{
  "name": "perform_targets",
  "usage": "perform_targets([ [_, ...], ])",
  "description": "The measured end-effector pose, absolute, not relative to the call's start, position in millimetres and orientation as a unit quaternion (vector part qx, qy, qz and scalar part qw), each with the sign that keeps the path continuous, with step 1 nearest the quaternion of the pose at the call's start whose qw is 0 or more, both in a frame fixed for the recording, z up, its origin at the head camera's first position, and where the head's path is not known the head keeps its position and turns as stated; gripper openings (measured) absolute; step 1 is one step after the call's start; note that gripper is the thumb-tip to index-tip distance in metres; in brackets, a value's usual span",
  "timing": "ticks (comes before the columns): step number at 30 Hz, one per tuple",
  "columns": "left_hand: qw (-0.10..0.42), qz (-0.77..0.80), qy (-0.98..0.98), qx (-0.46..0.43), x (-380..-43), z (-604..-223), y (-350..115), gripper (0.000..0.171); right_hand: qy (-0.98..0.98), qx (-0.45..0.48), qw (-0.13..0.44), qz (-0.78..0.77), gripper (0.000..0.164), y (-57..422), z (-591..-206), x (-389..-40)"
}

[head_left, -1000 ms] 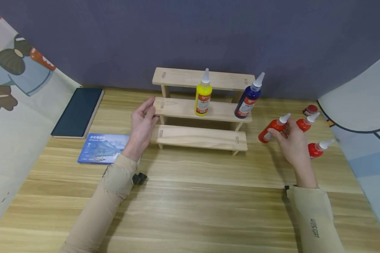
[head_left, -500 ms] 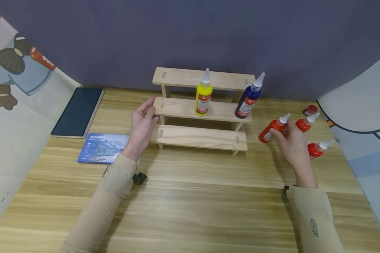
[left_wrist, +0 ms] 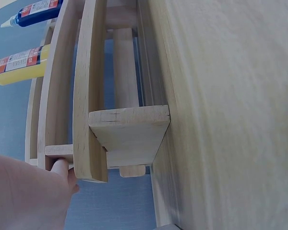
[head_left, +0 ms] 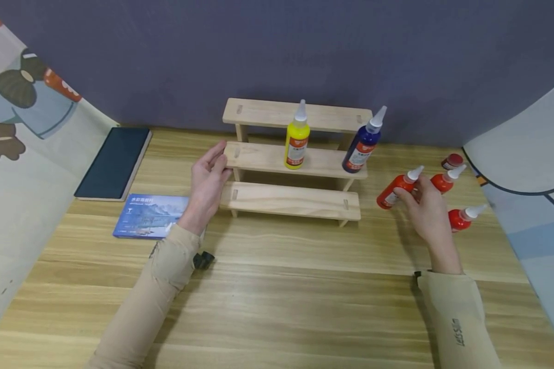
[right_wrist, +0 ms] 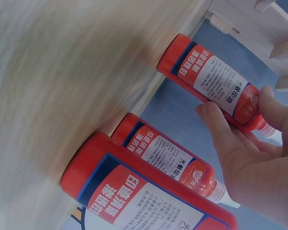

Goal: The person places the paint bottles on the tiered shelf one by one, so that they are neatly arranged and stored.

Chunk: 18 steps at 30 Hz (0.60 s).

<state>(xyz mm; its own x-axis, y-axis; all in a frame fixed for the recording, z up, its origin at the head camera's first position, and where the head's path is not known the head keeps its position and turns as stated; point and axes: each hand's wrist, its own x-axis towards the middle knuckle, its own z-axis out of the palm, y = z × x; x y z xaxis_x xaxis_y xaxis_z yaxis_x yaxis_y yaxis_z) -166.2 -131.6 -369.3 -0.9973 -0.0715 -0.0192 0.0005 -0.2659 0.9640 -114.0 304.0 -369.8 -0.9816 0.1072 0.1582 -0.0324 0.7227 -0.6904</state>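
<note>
Right hand (head_left: 428,210): thumb and fingers (right_wrist: 216,120) grasp a red squeeze bottle (head_left: 394,192) below its white nozzle. Bottle stands just right of a three-tier wooden stand (head_left: 295,200); cannot tell whether its base touches the tabletop (head_left: 304,307).

Left hand (head_left: 205,187) at the stand's left end, thumb and fingers gripping the end of the middle tier.

On that tier, both upright: yellow squeeze bottle (head_left: 297,148) near the centre, dark blue squeeze bottle (head_left: 361,149) toward the right end.

Beside the right hand, two more red ones: rear red bottle (head_left: 443,182), front red bottle (head_left: 459,220). Small dark red jar (head_left: 452,161) just behind them.

Far left: dark-covered notebook (head_left: 113,164), with a blue box (head_left: 150,218) in front, landscape on its face, partly hidden by the left arm.
</note>
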Motion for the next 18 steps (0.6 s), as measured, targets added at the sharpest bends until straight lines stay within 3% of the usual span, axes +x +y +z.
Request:
perform_targets([
  [18,0.028,-0.791,-0.61,0.031,-164.7,-367.8,-130.7,0.048,-0.928,-0.037,0.091,0.359,0.043,303.1,-370.3,-113.5],
])
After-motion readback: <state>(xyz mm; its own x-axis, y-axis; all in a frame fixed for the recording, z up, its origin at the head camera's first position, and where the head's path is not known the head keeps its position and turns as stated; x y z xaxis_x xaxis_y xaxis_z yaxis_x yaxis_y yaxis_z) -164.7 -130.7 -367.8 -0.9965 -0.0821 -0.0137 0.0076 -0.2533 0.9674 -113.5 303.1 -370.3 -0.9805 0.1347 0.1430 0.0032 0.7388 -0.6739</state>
